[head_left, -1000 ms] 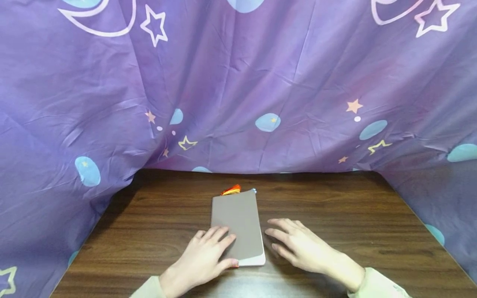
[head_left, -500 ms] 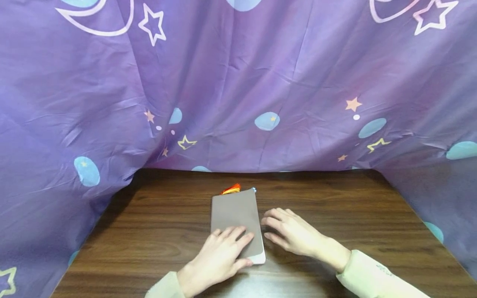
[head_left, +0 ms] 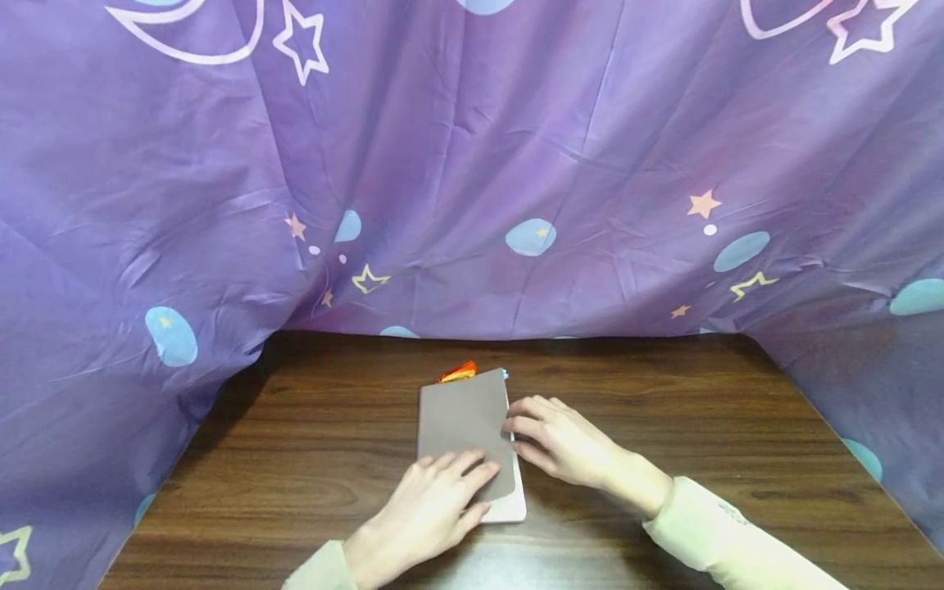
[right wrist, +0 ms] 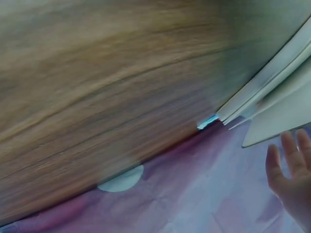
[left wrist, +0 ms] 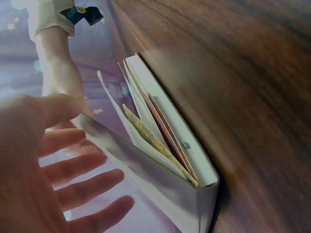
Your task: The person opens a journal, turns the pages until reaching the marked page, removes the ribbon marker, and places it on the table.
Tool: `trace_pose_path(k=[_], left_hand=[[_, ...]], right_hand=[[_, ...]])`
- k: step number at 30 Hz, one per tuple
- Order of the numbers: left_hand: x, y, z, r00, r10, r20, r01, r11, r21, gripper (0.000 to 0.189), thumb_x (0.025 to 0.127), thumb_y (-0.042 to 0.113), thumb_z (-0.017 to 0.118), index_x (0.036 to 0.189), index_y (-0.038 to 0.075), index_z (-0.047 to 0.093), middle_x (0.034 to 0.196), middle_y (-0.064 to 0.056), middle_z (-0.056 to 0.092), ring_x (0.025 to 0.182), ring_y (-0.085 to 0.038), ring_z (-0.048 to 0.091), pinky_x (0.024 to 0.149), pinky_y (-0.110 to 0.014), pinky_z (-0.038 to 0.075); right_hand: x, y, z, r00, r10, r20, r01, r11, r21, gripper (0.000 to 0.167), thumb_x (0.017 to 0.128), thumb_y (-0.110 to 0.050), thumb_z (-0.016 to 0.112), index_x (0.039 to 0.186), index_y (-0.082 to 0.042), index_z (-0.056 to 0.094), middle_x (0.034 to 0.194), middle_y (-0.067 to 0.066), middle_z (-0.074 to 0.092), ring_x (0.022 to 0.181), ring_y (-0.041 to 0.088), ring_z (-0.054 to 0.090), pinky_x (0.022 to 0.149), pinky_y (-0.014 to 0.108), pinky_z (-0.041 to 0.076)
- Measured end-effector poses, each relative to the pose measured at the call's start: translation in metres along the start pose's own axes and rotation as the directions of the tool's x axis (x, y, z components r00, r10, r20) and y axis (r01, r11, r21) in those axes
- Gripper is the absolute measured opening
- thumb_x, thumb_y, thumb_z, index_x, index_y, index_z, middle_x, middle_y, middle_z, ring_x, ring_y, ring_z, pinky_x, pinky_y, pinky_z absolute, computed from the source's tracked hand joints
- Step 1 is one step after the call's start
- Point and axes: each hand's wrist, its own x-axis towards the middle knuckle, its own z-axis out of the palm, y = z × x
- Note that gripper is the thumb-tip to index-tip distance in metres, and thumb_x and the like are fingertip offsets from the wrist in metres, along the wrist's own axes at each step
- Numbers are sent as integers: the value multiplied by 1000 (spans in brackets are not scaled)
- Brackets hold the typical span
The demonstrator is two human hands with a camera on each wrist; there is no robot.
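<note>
A grey-covered notebook (head_left: 465, 418) lies on the brown wood table, its front cover lifted along the right side. White pages and several coloured sheets inside show in the left wrist view, where the cover (left wrist: 146, 160) tilts up from the page block. At the notebook's right edge my right hand (head_left: 568, 442) has its fingers curled against the raised cover, seeming to grip it; the thumb's hold is hard to make out. Over the lower left of the cover, my left hand (head_left: 428, 512) spreads its fingers and grips nothing. In the right wrist view the cover's pale inside (right wrist: 282, 116) shows.
An orange-yellow tassel (head_left: 459, 373) sticks out at the notebook's far end, with a small blue tip (head_left: 505, 373) at its far right corner. A purple curtain (head_left: 413, 164) with stars and moons hangs behind the wooden table (head_left: 664, 385) and along its sides.
My right hand has moved left to the notebook's edge, and the cover's right side has come up, baring more white page. My left hand has shifted right over the cover.
</note>
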Motion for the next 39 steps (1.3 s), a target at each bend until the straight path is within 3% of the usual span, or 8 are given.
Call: trace_pose_path(k=[4,9,14,20,27,32,36,39], left_hand=[[-1,0,-2,999,4,-53,-4,1000,-7,47,85,34,69,129,18,62,124,-2,62,106,-18,62,74,-36,56],[-1,-1,-4,992,-20,-128,14,999,-48,54,78,24,69,131,13,61,119,-3,65,100,-18,65,70,-34,57],[-2,-3,-7,978,-86,-189,65,991,-114,59,71,17,68,129,10,61,114,-2,68,92,-17,68,55,-33,57],[-4,-8,-10,959,-142,-246,100,980,-173,52,76,11,67,128,8,62,109,-3,71,88,-17,70,52,-32,56],[-9,-13,-14,962,-153,-224,103,970,-222,47,87,23,72,131,10,59,111,-2,70,89,-18,70,57,-35,58],[-13,-19,-17,966,-161,-204,112,966,-231,54,88,34,73,135,14,57,116,-1,67,92,-19,70,57,-38,58],[-16,-24,-22,964,-156,-216,110,971,-211,57,88,29,72,141,17,52,127,-2,62,97,-20,68,49,-33,54],[-17,-26,-25,957,-145,-250,98,976,-193,58,86,18,68,142,17,51,135,-4,57,104,-21,65,46,-28,52]], right_hand=[[5,-4,1,998,34,-52,-33,999,22,27,87,-20,71,112,-13,67,115,0,61,102,17,58,81,37,51],[9,-13,2,988,125,-95,-118,990,77,45,85,-19,74,126,-9,59,124,4,59,111,20,57,87,40,52],[13,-26,1,964,248,-97,-221,948,227,56,86,-16,74,136,-5,52,130,3,54,119,19,54,102,40,47],[16,-35,2,962,241,-127,-191,929,316,62,83,-10,76,138,-1,48,129,8,55,120,22,54,104,39,45],[11,-34,7,959,249,-137,-205,939,275,58,84,-12,75,136,-6,51,130,4,54,119,21,54,104,39,45],[7,-35,8,952,280,-123,-246,940,236,49,82,-9,73,129,-8,56,128,5,55,120,21,53,106,43,42],[5,-36,6,950,298,-89,-275,938,209,30,85,-5,65,114,-11,65,127,8,56,115,26,54,103,56,40],[4,-35,5,950,306,-59,-289,937,198,26,86,-2,60,106,-12,71,125,9,57,111,25,54,98,55,42]])
